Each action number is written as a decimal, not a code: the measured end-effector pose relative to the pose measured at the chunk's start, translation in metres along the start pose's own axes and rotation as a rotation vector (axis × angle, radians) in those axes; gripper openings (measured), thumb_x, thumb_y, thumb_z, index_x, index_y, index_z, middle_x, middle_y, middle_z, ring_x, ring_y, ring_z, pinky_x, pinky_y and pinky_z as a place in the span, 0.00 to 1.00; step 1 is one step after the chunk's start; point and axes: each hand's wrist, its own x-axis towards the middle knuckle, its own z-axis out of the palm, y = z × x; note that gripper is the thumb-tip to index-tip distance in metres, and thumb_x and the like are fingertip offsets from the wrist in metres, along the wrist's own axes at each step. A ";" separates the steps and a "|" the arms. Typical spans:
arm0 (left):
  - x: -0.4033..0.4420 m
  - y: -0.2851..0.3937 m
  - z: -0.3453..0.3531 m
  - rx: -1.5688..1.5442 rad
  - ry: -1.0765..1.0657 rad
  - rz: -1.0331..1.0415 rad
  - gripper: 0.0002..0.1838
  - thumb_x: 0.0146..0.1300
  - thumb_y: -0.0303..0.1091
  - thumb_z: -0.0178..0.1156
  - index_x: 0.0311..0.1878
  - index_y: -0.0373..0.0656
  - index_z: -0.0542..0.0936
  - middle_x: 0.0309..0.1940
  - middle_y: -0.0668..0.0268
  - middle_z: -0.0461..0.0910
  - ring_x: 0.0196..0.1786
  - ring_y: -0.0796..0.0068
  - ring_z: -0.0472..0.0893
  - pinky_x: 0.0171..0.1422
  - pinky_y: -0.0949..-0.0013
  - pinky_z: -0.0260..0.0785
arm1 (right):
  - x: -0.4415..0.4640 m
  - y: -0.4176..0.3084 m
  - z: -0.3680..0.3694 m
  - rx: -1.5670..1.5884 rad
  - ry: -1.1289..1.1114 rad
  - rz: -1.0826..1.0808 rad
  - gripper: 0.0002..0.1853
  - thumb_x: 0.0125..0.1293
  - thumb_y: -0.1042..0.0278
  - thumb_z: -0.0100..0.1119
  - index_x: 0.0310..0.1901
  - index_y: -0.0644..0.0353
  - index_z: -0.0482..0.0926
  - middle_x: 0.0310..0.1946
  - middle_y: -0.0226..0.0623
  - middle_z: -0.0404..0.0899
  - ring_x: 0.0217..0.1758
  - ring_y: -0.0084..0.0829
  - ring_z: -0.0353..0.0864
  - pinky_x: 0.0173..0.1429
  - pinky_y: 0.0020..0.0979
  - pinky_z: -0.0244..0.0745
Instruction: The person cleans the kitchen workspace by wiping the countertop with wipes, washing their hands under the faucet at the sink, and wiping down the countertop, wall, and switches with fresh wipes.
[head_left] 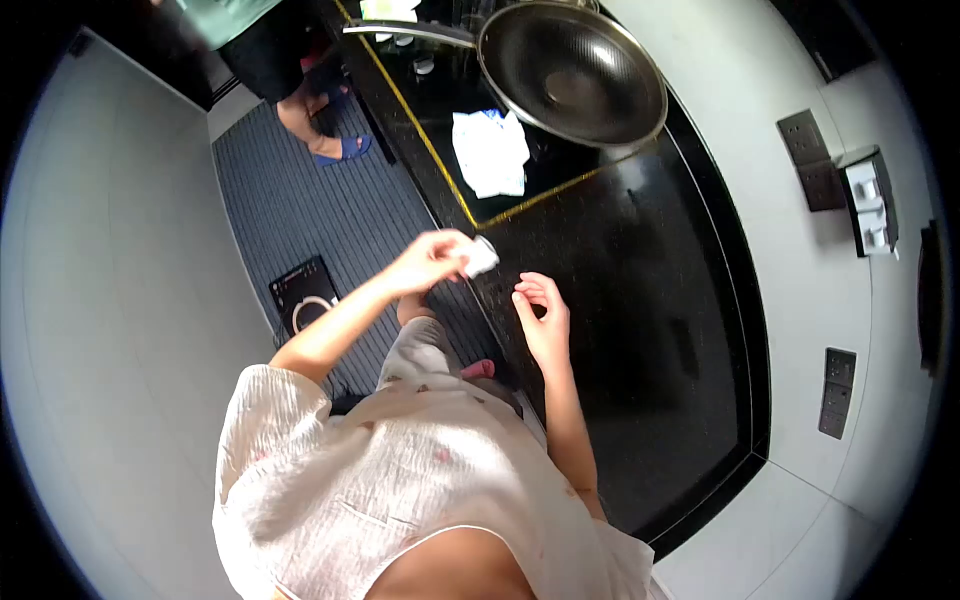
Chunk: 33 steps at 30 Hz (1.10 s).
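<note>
My left hand [432, 262] is closed on a small white wad [479, 257], perhaps a tissue or wipe, with a greyish edge at its top. It is above the front edge of the black counter [650, 330]. To its right, my right hand [544, 308] hovers with curled fingers and the thumb apart, holding nothing. Beyond both hands, a crumpled white cloth or packet [490, 152] with blue marks lies on the glossy black hob panel [420, 110], inside its yellow border.
A large dark wok [573, 75] rests at the back, its long handle [410, 33] pointing left. Wall sockets [838, 392] and a white-fronted holder [868, 205] are at right. Another person's leg [300, 122] stands at the far left. A black flat device [303, 293] is on the striped floor.
</note>
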 end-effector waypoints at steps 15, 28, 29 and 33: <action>0.198 0.000 -0.227 1.101 0.292 0.127 0.17 0.51 0.38 0.57 0.42 0.41 0.72 0.31 0.60 0.71 0.32 0.65 0.76 0.33 0.68 0.69 | 0.200 0.031 0.101 -0.967 0.267 -0.087 0.02 0.56 0.66 0.52 0.30 0.50 0.75 0.22 0.31 0.74 0.23 0.36 0.76 0.23 0.33 0.71; 0.191 0.026 -0.120 1.021 -0.052 0.505 0.13 0.43 0.36 0.60 0.34 0.41 0.78 0.37 0.63 0.75 0.45 0.66 0.69 0.48 0.66 0.60 | 0.210 0.026 0.115 -0.690 0.351 -0.150 0.09 0.56 0.74 0.50 0.40 0.59 0.71 0.32 0.36 0.76 0.36 0.38 0.75 0.36 0.36 0.71; 0.192 0.024 -0.122 0.952 -0.033 0.504 0.12 0.44 0.35 0.60 0.33 0.41 0.78 0.37 0.63 0.75 0.45 0.66 0.69 0.48 0.65 0.59 | 0.207 0.026 0.115 -0.668 0.337 -0.108 0.10 0.55 0.75 0.50 0.41 0.60 0.71 0.34 0.37 0.76 0.37 0.38 0.75 0.38 0.37 0.71; 0.193 0.038 -0.181 0.896 0.134 0.599 0.08 0.46 0.30 0.57 0.31 0.40 0.78 0.36 0.60 0.76 0.43 0.62 0.73 0.47 0.63 0.63 | 0.197 0.022 0.111 -0.726 0.215 -0.138 0.13 0.55 0.77 0.50 0.44 0.62 0.71 0.40 0.42 0.74 0.44 0.43 0.72 0.46 0.39 0.68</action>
